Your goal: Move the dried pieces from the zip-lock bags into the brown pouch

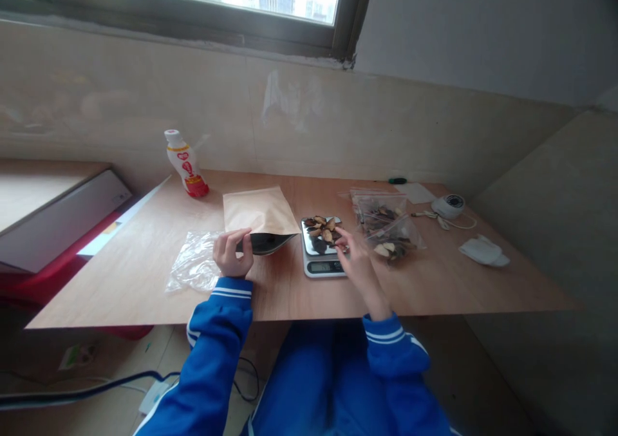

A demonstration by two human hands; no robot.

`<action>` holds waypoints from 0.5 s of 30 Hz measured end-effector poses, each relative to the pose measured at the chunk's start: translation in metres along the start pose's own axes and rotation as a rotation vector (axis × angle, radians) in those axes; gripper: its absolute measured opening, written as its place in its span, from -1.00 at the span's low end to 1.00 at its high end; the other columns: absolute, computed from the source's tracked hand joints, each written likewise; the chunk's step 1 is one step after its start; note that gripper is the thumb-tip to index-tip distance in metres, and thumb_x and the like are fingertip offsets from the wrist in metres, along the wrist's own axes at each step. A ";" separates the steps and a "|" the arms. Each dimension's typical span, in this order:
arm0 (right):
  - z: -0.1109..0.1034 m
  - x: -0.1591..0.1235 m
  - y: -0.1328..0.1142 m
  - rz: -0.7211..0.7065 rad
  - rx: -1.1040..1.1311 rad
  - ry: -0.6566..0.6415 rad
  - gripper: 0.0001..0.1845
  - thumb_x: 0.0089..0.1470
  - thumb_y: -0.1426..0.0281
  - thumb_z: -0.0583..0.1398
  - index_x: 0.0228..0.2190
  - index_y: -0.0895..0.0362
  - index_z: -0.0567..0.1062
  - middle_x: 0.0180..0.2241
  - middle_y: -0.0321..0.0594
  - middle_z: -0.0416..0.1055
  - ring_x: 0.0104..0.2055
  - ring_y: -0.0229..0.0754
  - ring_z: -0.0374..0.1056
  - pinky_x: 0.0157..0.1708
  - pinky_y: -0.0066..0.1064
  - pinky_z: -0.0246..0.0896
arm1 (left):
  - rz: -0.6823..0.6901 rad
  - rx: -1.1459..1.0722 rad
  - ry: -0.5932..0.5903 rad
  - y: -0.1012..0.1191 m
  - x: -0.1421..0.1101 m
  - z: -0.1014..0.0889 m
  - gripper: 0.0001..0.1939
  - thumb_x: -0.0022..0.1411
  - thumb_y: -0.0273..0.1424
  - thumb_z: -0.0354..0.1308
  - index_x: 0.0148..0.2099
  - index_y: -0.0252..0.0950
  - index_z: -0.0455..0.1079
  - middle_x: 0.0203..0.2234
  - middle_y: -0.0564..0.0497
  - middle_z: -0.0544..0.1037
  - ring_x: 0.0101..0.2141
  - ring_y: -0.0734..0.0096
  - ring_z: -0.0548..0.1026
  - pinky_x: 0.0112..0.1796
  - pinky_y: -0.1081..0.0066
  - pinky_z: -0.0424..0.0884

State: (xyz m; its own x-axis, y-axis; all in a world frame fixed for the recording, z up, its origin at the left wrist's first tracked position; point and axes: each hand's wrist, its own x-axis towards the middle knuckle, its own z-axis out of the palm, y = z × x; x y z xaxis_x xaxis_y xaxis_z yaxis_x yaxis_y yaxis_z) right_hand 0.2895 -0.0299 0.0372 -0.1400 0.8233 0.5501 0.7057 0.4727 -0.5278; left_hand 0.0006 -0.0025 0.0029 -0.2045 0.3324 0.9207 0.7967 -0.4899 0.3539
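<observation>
My left hand [232, 253] is closed on the near edge of a brown paper pouch [261, 210]. The pouch lies flat with its mouth towards me, and its dark inside shows. To its right is a small kitchen scale [311, 257] with a mirror-like plate and a lit display too small to read. Brown dried slices [321, 230] with dark edges are heaped on the plate. My right hand [355, 259] is at the right side of this heap, fingers curled around some slices at its edge. The fingers partly hide what they grip.
A crumpled clear plastic bag [190, 262] lies beside my left wrist. Clear zip bags [386, 220] of dried pieces lie right of the scale. Farther right are a white dome camera [448, 206] with its cable and a white folded packet [484, 251]. A bottle [186, 165] stands back left.
</observation>
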 end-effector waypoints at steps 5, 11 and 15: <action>0.009 0.004 0.004 -0.030 -0.054 -0.111 -0.55 0.16 0.54 0.00 0.07 0.12 0.34 -0.18 -0.06 0.48 -0.14 -0.03 0.43 -0.10 -0.14 0.34 | -0.002 0.038 -0.014 0.000 0.000 0.000 -0.89 0.19 -0.42 0.13 -0.24 -0.26 0.47 -0.39 -0.07 0.56 -0.37 0.34 0.50 -0.30 0.33 0.39; -0.003 -0.004 0.005 0.033 -0.003 0.045 -0.63 0.19 0.40 0.07 0.02 0.08 0.40 -0.24 -0.13 0.51 -0.18 -0.09 0.45 -0.10 -0.21 0.35 | 0.003 0.025 -0.020 -0.001 0.000 0.000 -0.89 0.19 -0.41 0.13 -0.23 -0.26 0.46 -0.39 -0.07 0.56 -0.36 0.33 0.50 -0.29 0.32 0.39; -0.018 -0.021 0.022 0.187 0.030 0.193 -0.64 0.15 0.28 0.14 -0.02 0.08 0.43 -0.25 -0.15 0.52 -0.24 -0.13 0.46 -0.15 -0.26 0.38 | 0.015 0.023 -0.017 0.000 0.000 0.001 -0.88 0.19 -0.42 0.12 -0.21 -0.26 0.45 -0.38 -0.07 0.55 -0.35 0.33 0.50 -0.29 0.32 0.39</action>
State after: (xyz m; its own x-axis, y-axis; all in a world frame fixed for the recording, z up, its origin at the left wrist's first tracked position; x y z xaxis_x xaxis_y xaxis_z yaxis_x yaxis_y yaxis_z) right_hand 0.3200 -0.0420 0.0256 0.1278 0.8235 0.5528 0.6858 0.3293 -0.6490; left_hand 0.0006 -0.0019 0.0024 -0.1829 0.3392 0.9228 0.8126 -0.4762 0.3361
